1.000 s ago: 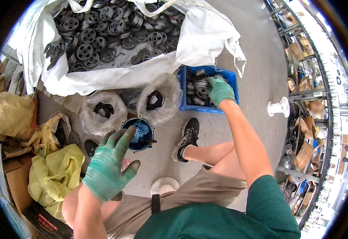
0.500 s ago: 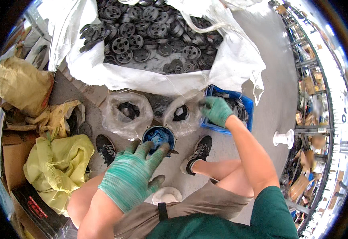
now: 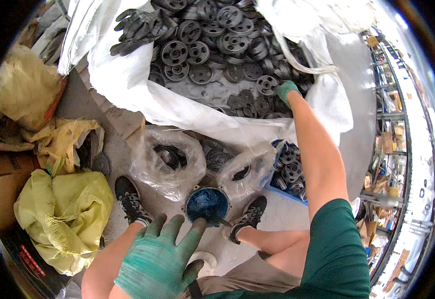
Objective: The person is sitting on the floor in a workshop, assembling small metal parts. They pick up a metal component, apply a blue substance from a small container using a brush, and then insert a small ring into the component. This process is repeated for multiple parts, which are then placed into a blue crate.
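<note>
My right hand (image 3: pixel 287 93), in a green glove, reaches into a big white woven sack (image 3: pixel 197 117) full of black spoked wheels (image 3: pixel 190 52). Its fingertips are beside one black wheel (image 3: pixel 266 85) near the sack's right side; the fingers are partly hidden, and I cannot make out a grip. My left hand (image 3: pixel 152 261), gloved in green, is open with fingers spread and holds nothing. It hovers just short of a round pot (image 3: pixel 207 203) with a blue-stained inside, standing between my shoes. A thin dark tool handle (image 3: pixel 224 222) shows at the pot's lower right rim.
Two clear plastic bags (image 3: pixel 190 172) (image 3: pixel 249 167) with dark parts stand beyond the pot. At their right, my forearm partly covers a blue crate (image 3: pixel 282 187) of black wheels. A black glove (image 3: pixel 142 30) lies on the sack. Yellow sacking (image 3: pixel 65 214) lies left; shelving (image 3: pixel 394 149) runs along the right.
My right hand has moved from over the blue crate up and away into the white sack. The left hand stays open and has drawn slightly back from the pot. The whole view has shifted.
</note>
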`<state>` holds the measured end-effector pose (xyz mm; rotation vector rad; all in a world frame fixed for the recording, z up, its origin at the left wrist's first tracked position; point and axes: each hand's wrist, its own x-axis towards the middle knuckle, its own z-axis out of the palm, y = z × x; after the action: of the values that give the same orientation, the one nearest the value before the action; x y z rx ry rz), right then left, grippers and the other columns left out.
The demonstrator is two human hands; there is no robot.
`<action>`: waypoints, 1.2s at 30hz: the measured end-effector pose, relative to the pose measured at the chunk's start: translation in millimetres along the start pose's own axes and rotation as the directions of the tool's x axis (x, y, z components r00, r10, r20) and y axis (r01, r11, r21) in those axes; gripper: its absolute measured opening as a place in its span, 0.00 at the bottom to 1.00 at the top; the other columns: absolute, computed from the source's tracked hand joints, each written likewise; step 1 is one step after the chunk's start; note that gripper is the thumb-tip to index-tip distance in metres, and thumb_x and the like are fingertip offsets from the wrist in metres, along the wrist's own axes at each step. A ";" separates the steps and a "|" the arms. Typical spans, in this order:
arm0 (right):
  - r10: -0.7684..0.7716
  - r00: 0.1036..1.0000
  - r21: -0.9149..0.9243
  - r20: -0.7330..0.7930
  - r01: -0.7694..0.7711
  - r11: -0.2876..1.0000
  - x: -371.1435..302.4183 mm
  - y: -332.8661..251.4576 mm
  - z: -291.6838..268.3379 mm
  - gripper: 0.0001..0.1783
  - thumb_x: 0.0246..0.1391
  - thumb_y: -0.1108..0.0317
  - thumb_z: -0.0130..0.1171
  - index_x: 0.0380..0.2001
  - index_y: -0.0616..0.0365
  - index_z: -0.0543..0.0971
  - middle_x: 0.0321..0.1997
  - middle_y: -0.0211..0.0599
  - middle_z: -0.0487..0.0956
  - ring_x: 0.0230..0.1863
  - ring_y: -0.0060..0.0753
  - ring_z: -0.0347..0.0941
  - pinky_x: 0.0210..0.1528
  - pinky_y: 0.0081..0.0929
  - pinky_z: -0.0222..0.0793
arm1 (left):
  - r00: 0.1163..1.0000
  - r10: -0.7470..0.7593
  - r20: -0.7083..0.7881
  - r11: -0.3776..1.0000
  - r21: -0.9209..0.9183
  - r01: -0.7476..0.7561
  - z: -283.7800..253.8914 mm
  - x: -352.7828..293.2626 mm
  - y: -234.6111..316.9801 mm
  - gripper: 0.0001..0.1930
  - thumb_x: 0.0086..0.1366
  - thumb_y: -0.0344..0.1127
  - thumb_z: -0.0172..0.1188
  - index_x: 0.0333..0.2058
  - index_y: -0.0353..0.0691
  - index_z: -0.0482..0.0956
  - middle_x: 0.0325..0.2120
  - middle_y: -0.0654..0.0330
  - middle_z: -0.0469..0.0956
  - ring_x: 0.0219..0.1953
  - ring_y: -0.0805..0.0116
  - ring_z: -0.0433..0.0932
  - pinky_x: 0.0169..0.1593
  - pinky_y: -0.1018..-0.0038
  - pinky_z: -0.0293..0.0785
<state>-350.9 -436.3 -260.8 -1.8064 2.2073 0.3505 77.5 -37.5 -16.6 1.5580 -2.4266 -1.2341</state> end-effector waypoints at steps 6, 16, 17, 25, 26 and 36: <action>0.037 0.997 -0.154 0.070 -0.026 0.988 46.9 10.5 24.4 0.26 0.62 0.50 0.56 0.51 0.62 0.82 0.56 0.55 0.81 0.58 0.56 0.78 0.56 0.45 0.74 | 0.995 -0.085 0.054 0.996 -0.026 0.086 -10.2 18.1 -12.0 0.39 0.56 0.45 0.70 0.65 0.41 0.69 0.56 0.41 0.74 0.58 0.36 0.72 0.59 0.50 0.72; -0.297 0.868 -0.140 -0.398 0.263 0.955 -37.6 -18.3 -27.7 0.17 0.56 0.60 0.58 0.46 0.53 0.85 0.51 0.55 0.83 0.53 0.58 0.79 0.57 0.47 0.75 | 1.000 0.005 -0.025 0.998 -0.055 -0.007 -5.3 16.5 8.4 0.37 0.59 0.44 0.67 0.65 0.39 0.68 0.55 0.38 0.74 0.57 0.35 0.73 0.60 0.51 0.72; -0.321 0.862 -0.126 -0.392 0.295 0.947 -50.8 -9.6 -42.3 0.18 0.56 0.59 0.58 0.47 0.53 0.85 0.51 0.55 0.83 0.53 0.58 0.79 0.57 0.47 0.75 | 0.999 0.031 -0.027 0.997 -0.068 -0.033 -3.8 17.9 12.7 0.37 0.59 0.44 0.67 0.65 0.39 0.67 0.55 0.38 0.74 0.57 0.36 0.73 0.60 0.51 0.72; -0.521 0.853 -0.259 0.033 0.511 0.820 -112.6 -33.4 -62.1 0.20 0.57 0.57 0.59 0.47 0.56 0.84 0.51 0.56 0.82 0.53 0.60 0.79 0.57 0.45 0.74 | 0.983 0.153 -0.100 0.988 0.048 -0.149 21.1 1.0 34.5 0.33 0.60 0.44 0.66 0.63 0.41 0.69 0.54 0.43 0.75 0.47 0.40 0.79 0.48 0.53 0.78; -0.532 0.844 -0.297 0.072 0.527 0.796 -109.1 -34.5 -49.5 0.19 0.56 0.57 0.59 0.46 0.56 0.84 0.51 0.56 0.82 0.53 0.60 0.79 0.57 0.45 0.74 | 0.983 0.160 -0.085 0.987 0.048 -0.156 22.7 -0.7 34.8 0.33 0.60 0.44 0.66 0.63 0.41 0.70 0.55 0.43 0.75 0.47 0.41 0.79 0.48 0.53 0.78; -0.493 0.714 -0.353 0.497 0.686 0.636 -0.4 -58.0 50.0 0.17 0.56 0.59 0.58 0.42 0.59 0.85 0.47 0.53 0.84 0.45 0.57 0.81 0.48 0.47 0.76 | 0.998 0.054 -0.017 0.998 -0.032 -0.055 13.5 14.8 0.8 0.33 0.59 0.44 0.65 0.63 0.42 0.70 0.53 0.42 0.75 0.54 0.36 0.75 0.52 0.49 0.76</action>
<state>-291.3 -429.7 -308.5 -2.3812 1.1954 1.0990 64.0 -40.5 -31.1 1.4776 -2.4093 -1.2406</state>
